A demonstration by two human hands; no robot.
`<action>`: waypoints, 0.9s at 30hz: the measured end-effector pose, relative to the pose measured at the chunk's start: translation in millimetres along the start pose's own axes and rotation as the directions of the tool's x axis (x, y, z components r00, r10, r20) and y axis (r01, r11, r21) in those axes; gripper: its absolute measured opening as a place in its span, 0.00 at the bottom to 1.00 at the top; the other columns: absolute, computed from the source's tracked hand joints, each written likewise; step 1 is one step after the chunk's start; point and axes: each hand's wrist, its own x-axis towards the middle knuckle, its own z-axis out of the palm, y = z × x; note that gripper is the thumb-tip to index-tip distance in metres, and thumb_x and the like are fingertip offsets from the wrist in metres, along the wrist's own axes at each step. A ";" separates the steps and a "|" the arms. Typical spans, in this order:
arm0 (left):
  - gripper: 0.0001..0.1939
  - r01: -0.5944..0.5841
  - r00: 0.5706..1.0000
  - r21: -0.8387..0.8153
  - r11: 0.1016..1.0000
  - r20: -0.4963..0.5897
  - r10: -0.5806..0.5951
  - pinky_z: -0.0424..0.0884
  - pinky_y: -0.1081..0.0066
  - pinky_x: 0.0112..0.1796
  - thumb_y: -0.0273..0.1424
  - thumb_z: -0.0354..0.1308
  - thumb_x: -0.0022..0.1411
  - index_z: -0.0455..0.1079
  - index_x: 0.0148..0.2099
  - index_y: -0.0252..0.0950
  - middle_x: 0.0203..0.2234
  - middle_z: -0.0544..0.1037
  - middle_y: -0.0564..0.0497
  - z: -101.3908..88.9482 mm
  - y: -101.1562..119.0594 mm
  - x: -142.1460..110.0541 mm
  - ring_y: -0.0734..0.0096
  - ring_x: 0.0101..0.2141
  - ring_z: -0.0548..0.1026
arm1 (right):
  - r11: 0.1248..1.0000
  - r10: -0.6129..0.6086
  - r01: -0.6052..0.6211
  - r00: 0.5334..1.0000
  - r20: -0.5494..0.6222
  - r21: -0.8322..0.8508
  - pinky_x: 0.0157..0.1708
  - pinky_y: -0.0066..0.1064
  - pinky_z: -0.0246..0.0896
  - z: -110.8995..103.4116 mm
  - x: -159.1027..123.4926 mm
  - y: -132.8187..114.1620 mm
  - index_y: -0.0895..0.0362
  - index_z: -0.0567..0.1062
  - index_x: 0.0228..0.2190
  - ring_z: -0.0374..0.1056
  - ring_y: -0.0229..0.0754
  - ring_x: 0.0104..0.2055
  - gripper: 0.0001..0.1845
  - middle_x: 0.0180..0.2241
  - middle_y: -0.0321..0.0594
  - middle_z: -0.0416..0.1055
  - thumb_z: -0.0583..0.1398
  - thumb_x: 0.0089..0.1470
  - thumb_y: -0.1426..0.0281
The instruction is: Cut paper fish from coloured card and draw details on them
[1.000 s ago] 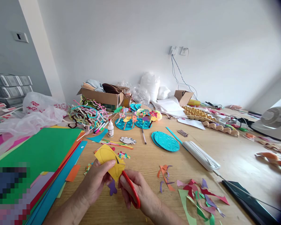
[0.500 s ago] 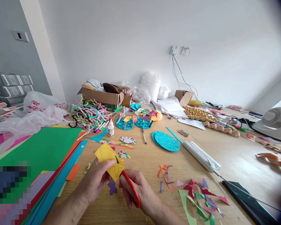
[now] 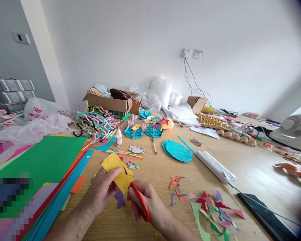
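Observation:
Pinched between thumb and fingers of my left hand [image 3: 104,187] is a piece of yellow paper [image 3: 115,163] with a fish outline drawn on it. My right hand [image 3: 146,199] grips red-handled scissors [image 3: 141,202], their handle loop around my fingers. The blades meet the paper's right side, where a dark slit shows near the drawn tail; they are mostly hidden by the paper. Below the yellow paper lies a purple fish cutout [image 3: 119,199] on the table, partly covered by my left hand. Small coloured paper dots [image 3: 132,165] lie just beyond the paper.
Coloured sheets [image 3: 47,160] are stacked at left. Paper scraps [image 3: 215,211] and a phone [image 3: 266,217] lie at right, near a white power strip [image 3: 215,166]. Further back are teal discs [image 3: 178,151], a glue bottle [image 3: 118,138], a grey fish cutout [image 3: 136,150] and pipe cleaners [image 3: 95,120].
My left thumb has slid slightly left on the yellow paper. Both hands keep their grips and stay in nearly the same place.

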 end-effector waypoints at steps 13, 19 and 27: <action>0.14 0.013 1.000 0.020 1.000 0.028 -0.014 0.54 0.79 0.16 0.39 0.65 0.46 0.65 0.27 0.37 0.16 0.69 0.58 2.7 3.7 -1.6 0.79 0.17 0.61 | 0.999 -0.022 0.022 1.000 0.005 -0.030 0.11 0.19 0.41 -0.3 -0.7 -2.6 0.59 0.65 0.23 0.52 0.27 0.10 0.27 0.11 0.28 0.59 0.54 0.52 0.46; 0.15 -0.010 1.000 0.044 0.999 0.010 0.010 0.58 0.78 0.16 0.41 0.65 0.46 0.67 0.29 0.36 0.18 0.72 0.56 2.8 5.9 -0.1 0.78 0.15 0.64 | 0.998 0.022 -0.023 1.000 -0.009 -0.059 0.11 0.19 0.43 -3.1 1.0 -3.9 0.58 0.65 0.23 0.52 0.28 0.11 0.21 0.11 0.28 0.59 0.54 0.53 0.53; 0.15 0.025 0.999 0.085 0.996 0.018 -0.027 0.53 0.80 0.15 0.40 0.63 0.47 0.63 0.26 0.36 0.13 0.68 0.59 4.2 3.7 -1.3 0.82 0.13 0.60 | 0.998 0.000 0.000 1.000 -0.002 -0.066 0.13 0.20 0.43 -2.1 -0.2 -5.5 0.58 0.64 0.24 0.54 0.29 0.12 0.22 0.12 0.28 0.59 0.53 0.54 0.51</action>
